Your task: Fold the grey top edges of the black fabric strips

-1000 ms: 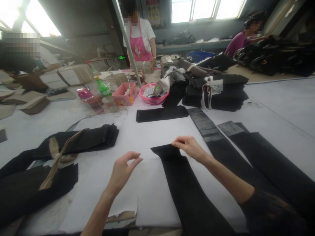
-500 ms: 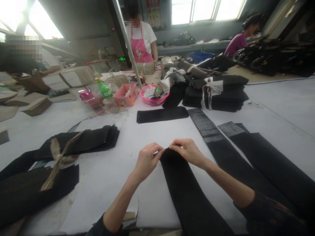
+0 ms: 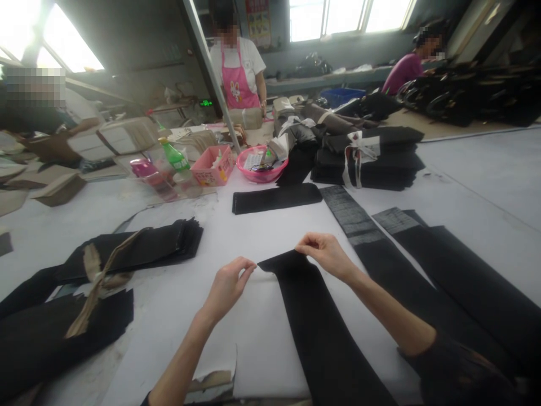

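A long black fabric strip (image 3: 321, 321) runs from the bottom edge up to the middle of the white table. My right hand (image 3: 323, 254) pinches its top edge between thumb and fingers. At the strip's pointed left corner is my left hand (image 3: 228, 285), thumb and forefinger closed together at the tip of the cloth. Between the hands the top edge is stretched out, slanting down to the left. A short folded black piece (image 3: 276, 198) lies just beyond the hands.
Black strips (image 3: 473, 282) lie on the right. Tied black bundles sit at the left (image 3: 139, 248) and back right (image 3: 372, 160). A pink basket (image 3: 262, 172), pink box (image 3: 213, 166) and green bottle (image 3: 175, 155) stand behind. A person in a pink apron (image 3: 240, 84) stands across the table.
My left hand has moved left and slightly down, away from my right hand. The strip's top edge, bunched between the hands before, is now drawn out to the left. The view has shifted slightly.
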`<state>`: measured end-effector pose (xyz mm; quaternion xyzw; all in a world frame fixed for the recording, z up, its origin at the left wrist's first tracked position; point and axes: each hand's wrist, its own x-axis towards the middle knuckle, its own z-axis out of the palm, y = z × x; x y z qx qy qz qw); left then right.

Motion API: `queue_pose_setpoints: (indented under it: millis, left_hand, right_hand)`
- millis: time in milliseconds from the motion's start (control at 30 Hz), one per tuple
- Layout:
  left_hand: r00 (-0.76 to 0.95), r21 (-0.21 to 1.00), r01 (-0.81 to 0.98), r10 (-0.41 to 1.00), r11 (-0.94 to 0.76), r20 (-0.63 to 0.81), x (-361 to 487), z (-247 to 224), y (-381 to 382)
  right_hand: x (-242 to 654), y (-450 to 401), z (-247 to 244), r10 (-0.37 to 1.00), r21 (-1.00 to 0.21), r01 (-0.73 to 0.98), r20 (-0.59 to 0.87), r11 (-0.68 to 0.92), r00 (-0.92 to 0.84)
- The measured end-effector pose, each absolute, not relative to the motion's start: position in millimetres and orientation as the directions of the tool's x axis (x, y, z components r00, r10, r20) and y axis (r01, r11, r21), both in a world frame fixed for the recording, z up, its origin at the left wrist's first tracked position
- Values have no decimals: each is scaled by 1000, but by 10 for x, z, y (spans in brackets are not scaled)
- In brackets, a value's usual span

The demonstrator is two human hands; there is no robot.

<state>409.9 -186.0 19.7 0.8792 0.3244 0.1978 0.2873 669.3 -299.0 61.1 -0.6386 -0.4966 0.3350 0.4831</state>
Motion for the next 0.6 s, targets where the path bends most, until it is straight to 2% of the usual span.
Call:
queue_pose_setpoints:
  millis: [167, 233, 367, 500, 600]
  left_hand:
    - [577, 611, 544, 785, -575, 225, 3986, 238, -1701]
    - [631, 634, 480, 741, -606, 229, 4108, 334, -1750]
    - [778, 722, 345, 613, -600, 138, 4465, 439, -1900]
    - [767, 831, 317, 639, -458, 60, 4603, 369, -1889]
    - [743, 910, 277, 670, -308, 1, 4565, 301, -1815]
  right_hand:
    - [6697, -2928, 574, 967, -956, 294, 53, -23, 248]
    - [6640, -2880, 550, 974, -963, 270, 54, -7, 219]
    - [6540, -2798, 510, 978, -979, 204, 63, 21, 199]
    - [6581, -2855, 429, 977, -991, 126, -22, -49, 211]
    - [6647, -2996, 276, 981, -977, 129, -156, -170, 111]
